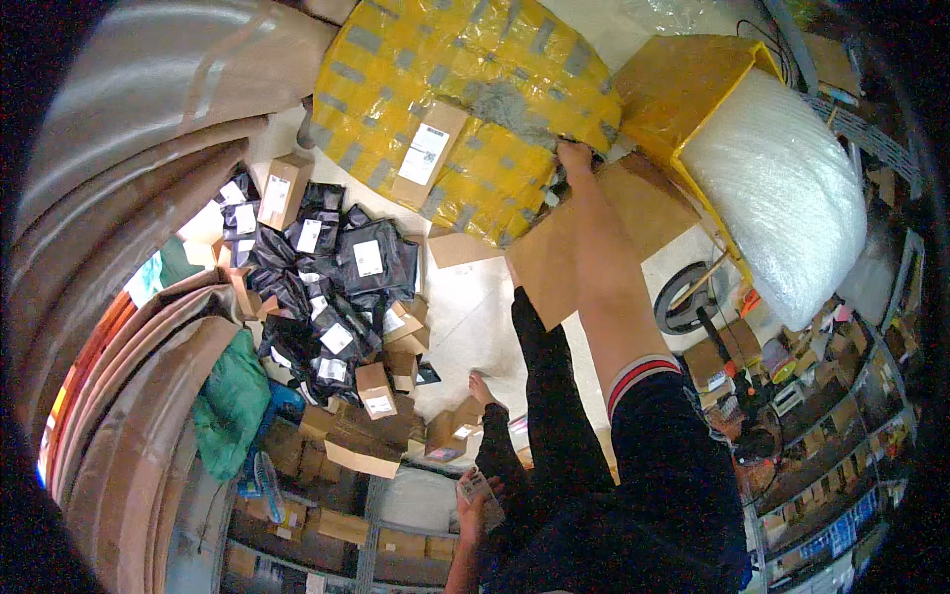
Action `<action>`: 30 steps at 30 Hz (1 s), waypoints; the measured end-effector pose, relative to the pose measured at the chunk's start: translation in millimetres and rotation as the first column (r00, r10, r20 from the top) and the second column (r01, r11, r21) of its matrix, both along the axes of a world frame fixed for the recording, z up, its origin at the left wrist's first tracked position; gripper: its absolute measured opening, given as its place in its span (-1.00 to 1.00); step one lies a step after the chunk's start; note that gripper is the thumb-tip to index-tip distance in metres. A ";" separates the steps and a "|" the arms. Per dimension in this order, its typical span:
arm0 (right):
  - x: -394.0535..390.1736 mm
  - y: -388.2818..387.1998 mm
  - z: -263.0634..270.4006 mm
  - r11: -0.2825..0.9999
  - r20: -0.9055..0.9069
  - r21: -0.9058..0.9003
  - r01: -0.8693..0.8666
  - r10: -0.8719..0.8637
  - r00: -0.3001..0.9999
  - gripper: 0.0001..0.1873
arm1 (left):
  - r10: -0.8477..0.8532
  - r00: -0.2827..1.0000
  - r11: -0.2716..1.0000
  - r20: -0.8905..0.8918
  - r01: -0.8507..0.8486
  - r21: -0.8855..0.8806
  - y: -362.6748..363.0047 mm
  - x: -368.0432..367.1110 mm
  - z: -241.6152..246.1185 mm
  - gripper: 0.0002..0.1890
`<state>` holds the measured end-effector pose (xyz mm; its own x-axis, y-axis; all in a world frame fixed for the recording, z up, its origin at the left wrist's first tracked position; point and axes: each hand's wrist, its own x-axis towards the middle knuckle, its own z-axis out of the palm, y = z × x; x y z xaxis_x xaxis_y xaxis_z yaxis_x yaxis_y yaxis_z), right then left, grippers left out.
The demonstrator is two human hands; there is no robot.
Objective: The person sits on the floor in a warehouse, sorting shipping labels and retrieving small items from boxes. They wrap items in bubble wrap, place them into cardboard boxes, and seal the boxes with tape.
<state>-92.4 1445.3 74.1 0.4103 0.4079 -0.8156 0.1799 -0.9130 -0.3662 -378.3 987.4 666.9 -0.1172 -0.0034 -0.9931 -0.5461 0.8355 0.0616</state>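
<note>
My right hand (575, 157) reaches far forward to the lower right edge of a large bundle wrapped in yellow and grey tape (512, 174). It touches the edge beside a dark gap; its fingertips are hidden, so its grip cannot be judged. On the bundle lies a narrow cardboard box (450, 119) with a white label. Close to my body, my left hand (471, 501) holds a small clear plastic packet (486, 496) that bears print. Flattened cardboard (545, 256) lies under my outstretched right arm.
Black labelled mailer bags (367, 256) and small cardboard boxes (376, 390) are heaped on the left. At the right stand a yellow-edged carton (690, 96) with bubble wrap (779, 193) and a dark wheel-shaped object (686, 297). Stocked shelves (824, 460) line the lower edge.
</note>
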 end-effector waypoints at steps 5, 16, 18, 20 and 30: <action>5.1 -7.8 -28.4 0.925 -0.212 0.104 0.366 -0.339 0.917 -0.48 | -0.102 0.995 0.995 0.010 0.102 0.009 -14.5 -3.6 -2.1 -0.25; -3.1 -4.8 86.3 0.958 0.250 0.006 -0.287 0.276 0.928 -0.41 | -0.072 0.997 0.997 -0.011 0.072 -0.015 -23.8 -27.7 9.6 -0.21; 6.4 -3.9 111.2 0.940 0.119 -0.001 -0.341 0.338 0.933 -0.47 | -0.028 0.999 1.000 -0.026 0.028 -0.011 -21.7 -23.7 18.1 -0.25; 21.5 -8.4 133.7 0.986 -0.245 0.075 -0.147 0.161 0.956 -0.49 | 0.012 0.999 1.000 -0.040 -0.013 -0.009 -22.0 -16.1 24.0 -0.30; 55.3 -36.5 252.6 0.955 -0.627 0.108 0.275 -0.149 0.765 -0.38 | 0.020 0.998 0.998 0.061 -0.024 0.060 -72.8 15.2 16.6 -0.34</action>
